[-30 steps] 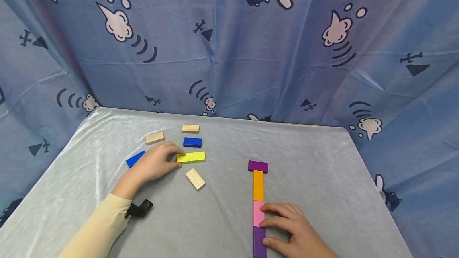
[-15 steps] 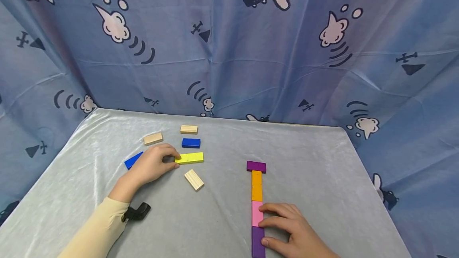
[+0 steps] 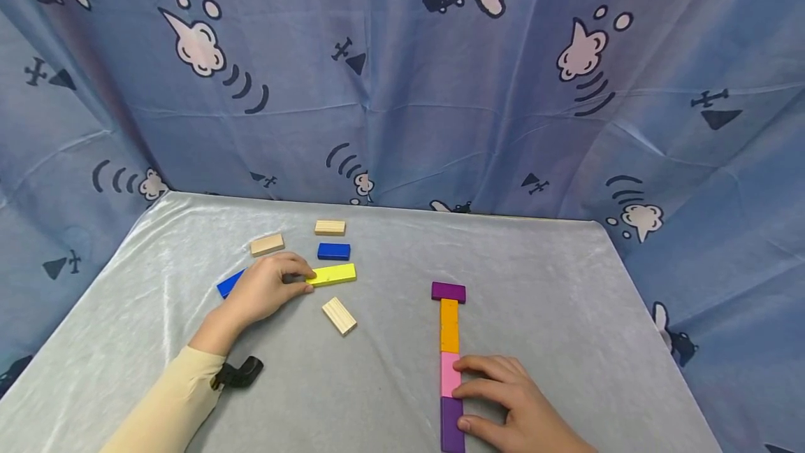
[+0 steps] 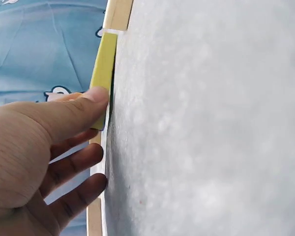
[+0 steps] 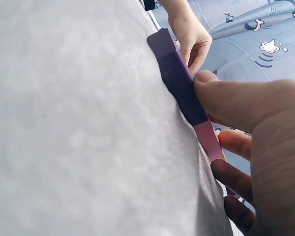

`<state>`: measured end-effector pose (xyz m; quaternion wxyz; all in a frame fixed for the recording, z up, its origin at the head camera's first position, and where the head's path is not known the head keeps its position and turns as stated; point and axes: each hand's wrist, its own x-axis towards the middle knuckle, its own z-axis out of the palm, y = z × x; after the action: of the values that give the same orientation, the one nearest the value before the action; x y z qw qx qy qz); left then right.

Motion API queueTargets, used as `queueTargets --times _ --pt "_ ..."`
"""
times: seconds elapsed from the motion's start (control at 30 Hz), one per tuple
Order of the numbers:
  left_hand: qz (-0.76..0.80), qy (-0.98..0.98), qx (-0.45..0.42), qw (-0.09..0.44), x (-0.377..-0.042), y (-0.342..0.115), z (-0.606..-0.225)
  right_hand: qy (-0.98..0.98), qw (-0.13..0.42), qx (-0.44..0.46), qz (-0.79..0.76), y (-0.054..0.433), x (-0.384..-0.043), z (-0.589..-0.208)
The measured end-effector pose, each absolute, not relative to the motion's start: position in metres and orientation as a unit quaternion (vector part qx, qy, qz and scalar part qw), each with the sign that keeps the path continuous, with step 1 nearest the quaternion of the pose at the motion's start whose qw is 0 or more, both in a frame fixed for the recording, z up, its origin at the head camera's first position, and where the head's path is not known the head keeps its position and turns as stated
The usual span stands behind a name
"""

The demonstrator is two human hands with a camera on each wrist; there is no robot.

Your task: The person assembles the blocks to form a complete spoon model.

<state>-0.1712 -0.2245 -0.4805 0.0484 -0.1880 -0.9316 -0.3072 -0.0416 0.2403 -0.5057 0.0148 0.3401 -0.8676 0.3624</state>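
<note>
One yellow block (image 3: pixel 335 275) lies on one table (image 3: pixel 553 299), with three plain wood blocks (image 3: pixel 330 228) and two blue blocks (image 3: pixel 334 252) around it. To its right are one orange block (image 3: pixel 449 327), one pink block (image 3: pixel 449 372) and at least two purple blocks (image 3: pixel 448 292).

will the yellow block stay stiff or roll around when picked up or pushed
The yellow block looks rigid, its edges straight, so it probably won't bend. Its flat faces suggest sliding rather than rolling if pushed. The left hand pinches it near one end, so the far end might dip or swivel when lifted.
</note>
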Motion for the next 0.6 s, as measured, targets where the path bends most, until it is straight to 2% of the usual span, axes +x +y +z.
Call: queueTargets --times 0.3,0.6 --pt "-0.311 -0.925 -0.204 0.076 -0.175 -0.216 -0.474 -0.870 0.009 0.339 0.359 0.241 -0.041 -0.505" --pt "-0.305 -0.922 -0.230 0.061 -0.191 -0.186 -0.464 -0.867 0.027 0.346 0.357 0.239 -0.042 -0.506"
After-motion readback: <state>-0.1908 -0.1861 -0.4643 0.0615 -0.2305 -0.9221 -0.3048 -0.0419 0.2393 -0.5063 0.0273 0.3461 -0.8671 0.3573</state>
